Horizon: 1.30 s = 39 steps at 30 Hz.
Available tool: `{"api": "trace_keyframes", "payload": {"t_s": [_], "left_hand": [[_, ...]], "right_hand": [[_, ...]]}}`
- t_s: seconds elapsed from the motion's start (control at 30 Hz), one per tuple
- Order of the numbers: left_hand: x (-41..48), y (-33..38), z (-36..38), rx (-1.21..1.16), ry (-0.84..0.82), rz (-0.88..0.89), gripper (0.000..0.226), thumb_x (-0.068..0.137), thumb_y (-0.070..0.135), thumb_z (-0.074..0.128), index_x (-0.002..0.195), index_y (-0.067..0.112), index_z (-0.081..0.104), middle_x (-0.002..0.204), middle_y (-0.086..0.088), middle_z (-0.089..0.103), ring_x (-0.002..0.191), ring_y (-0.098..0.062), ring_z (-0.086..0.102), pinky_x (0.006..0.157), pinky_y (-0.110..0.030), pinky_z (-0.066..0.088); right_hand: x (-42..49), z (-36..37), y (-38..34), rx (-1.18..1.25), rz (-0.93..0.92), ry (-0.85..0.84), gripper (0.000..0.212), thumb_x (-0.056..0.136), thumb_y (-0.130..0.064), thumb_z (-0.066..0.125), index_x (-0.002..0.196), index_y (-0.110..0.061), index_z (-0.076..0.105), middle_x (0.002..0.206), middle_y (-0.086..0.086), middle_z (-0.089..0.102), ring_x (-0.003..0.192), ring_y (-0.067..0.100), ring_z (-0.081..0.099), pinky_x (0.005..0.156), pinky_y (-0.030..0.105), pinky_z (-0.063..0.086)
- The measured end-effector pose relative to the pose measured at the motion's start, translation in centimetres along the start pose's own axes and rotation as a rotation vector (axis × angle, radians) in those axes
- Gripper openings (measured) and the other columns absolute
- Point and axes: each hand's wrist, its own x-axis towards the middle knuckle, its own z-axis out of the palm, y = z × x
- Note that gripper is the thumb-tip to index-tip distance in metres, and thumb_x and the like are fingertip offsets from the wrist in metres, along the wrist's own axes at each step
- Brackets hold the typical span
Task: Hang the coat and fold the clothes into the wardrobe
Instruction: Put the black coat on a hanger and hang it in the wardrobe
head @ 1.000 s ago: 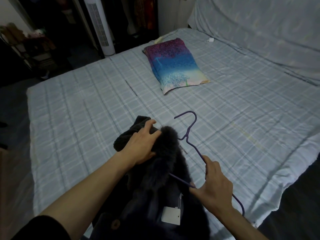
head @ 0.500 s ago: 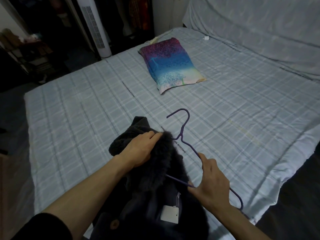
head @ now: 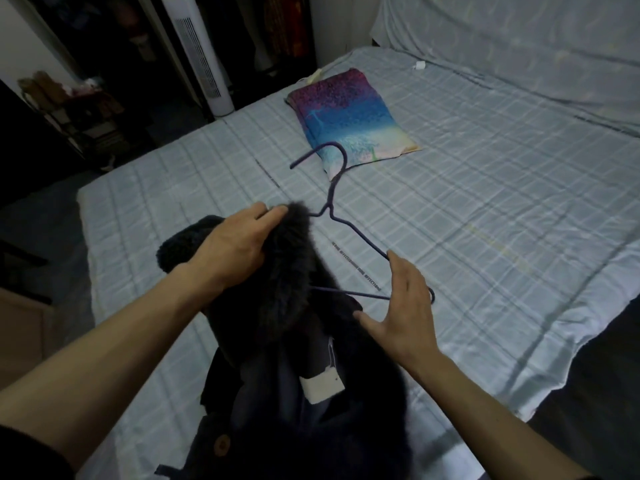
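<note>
The dark coat [head: 284, 341] lies open on the near part of the bed [head: 502, 202], and the purple wire hanger [head: 358, 236] is only half into it. One shoulder is tucked out of sight under the fur collar [head: 287, 271], while the other shoulder and the hook lie bare on the sheet. The left hand [head: 235, 247] grips the collar, its fingers bent over the fur. The right hand [head: 405, 306] is spread flat over the hanger's free end, fingers [head: 398, 268] apart and gripping nothing, and I cannot tell whether it touches the wire. By my reckoning the hanging is barely begun: the second shoulder needs seating, then the coat must go to the dark wardrobe [head: 284, 29] beyond the bed. A colourful bundle [head: 349, 119], pillow or folded garment, lies further up the bed.
</note>
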Motion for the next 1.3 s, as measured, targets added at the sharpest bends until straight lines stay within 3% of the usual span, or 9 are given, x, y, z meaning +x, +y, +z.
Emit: {"api": "trace_keyframes", "payload": {"t_s": [0.13,0.33,0.5,0.67,0.8,0.97,1.1,1.2,1.3], "left_hand": [[-1.5,-1.4,-3.1,0.034,0.057,-0.074,0.065,0.077,-0.001,0.066,0.138,0.011,0.047,0.101,-0.019,0.056,0.081,-0.043,0.061,0.069,-0.049,0.053],[-4.8,-2.4,-7.3,0.083,0.118,-0.112,0.058,0.078,-0.001,0.070,0.133,0.008,0.052,0.096,-0.020,0.055,0.076,-0.044,0.059,0.065,-0.043,0.044],[-9.9,-3.8,-9.3,0.103,0.143,-0.157,0.056,0.082,0.009,0.065,0.135,0.012,0.049,0.100,-0.016,0.055,0.083,-0.043,0.061,0.071,-0.051,0.053],[-14.9,-4.2,-11.1,0.173,0.191,-0.229,0.061,0.072,0.012,0.051,0.132,-0.002,0.052,0.099,-0.025,0.060,0.086,-0.044,0.063,0.074,-0.050,0.053],[-17.6,-4.5,-11.7,0.229,0.149,-0.251,0.060,0.070,0.000,0.055,0.129,-0.009,0.053,0.097,-0.028,0.059,0.081,-0.045,0.062,0.071,-0.046,0.052],[-20.9,-5.5,-11.6,0.210,0.114,-0.302,0.075,0.058,-0.022,0.070,0.130,-0.009,0.053,0.099,-0.029,0.057,0.080,-0.050,0.062,0.069,-0.054,0.054],[-22.9,-5.8,-11.6,0.156,0.116,-0.303,0.078,0.059,-0.022,0.073,0.131,-0.004,0.050,0.100,-0.023,0.055,0.079,-0.045,0.062,0.068,-0.050,0.053],[-23.9,-5.7,-12.2,0.117,0.153,-0.307,0.078,0.060,-0.022,0.073,0.132,-0.003,0.053,0.101,-0.018,0.056,0.082,-0.041,0.062,0.071,-0.046,0.052],[-24.4,-5.6,-13.0,0.087,0.241,-0.288,0.063,0.071,-0.008,0.071,0.131,-0.002,0.054,0.102,-0.017,0.058,0.085,-0.039,0.062,0.073,-0.045,0.052]], "right_hand": [[-3.1,1.4,-1.0,0.097,0.021,0.009,0.096,0.078,-0.037,0.078,0.153,-0.016,0.023,0.157,0.009,0.024,0.146,0.023,0.022,0.117,0.037,0.027],[-6.2,5.4,-2.1,0.071,0.111,-0.372,0.102,0.079,-0.049,0.072,0.156,-0.020,0.011,0.161,0.005,0.014,0.148,0.021,0.014,0.118,0.032,0.019],[-6.2,9.4,-0.3,-0.015,0.201,-0.557,0.113,0.063,-0.055,0.077,0.152,-0.020,0.017,0.151,0.006,0.035,0.134,0.026,0.040,0.107,0.041,0.041],[-7.5,12.6,-0.5,-0.028,0.165,-0.657,0.074,0.078,-0.039,0.068,0.142,-0.018,0.037,0.135,0.009,0.055,0.120,0.027,0.054,0.096,0.033,0.043],[-7.1,12.8,-2.7,-0.035,0.174,-0.607,0.040,0.085,-0.015,0.059,0.125,-0.011,0.053,0.123,0.010,0.060,0.113,0.029,0.057,0.087,0.031,0.043],[-5.1,10.1,-4.5,0.171,0.179,-0.403,0.047,0.068,-0.009,0.051,0.114,-0.009,0.060,0.105,0.013,0.065,0.098,0.034,0.062,0.084,0.040,0.052],[-1.3,5.2,-6.8,0.233,0.077,-0.195,0.054,0.060,-0.010,0.046,0.110,-0.010,0.066,0.107,0.013,0.068,0.100,0.033,0.062,0.089,0.036,0.048],[2.0,1.2,-8.6,0.209,0.016,-0.071,0.058,0.064,0.005,0.056,0.120,-0.006,0.065,0.120,0.016,0.065,0.111,0.034,0.059,0.099,0.035,0.043],[4.7,-2.6,-10.5,0.142,-0.104,0.002,0.054,0.065,0.002,0.052,0.115,-0.010,0.067,0.114,0.015,0.066,0.105,0.035,0.061,0.095,0.034,0.045]]}}
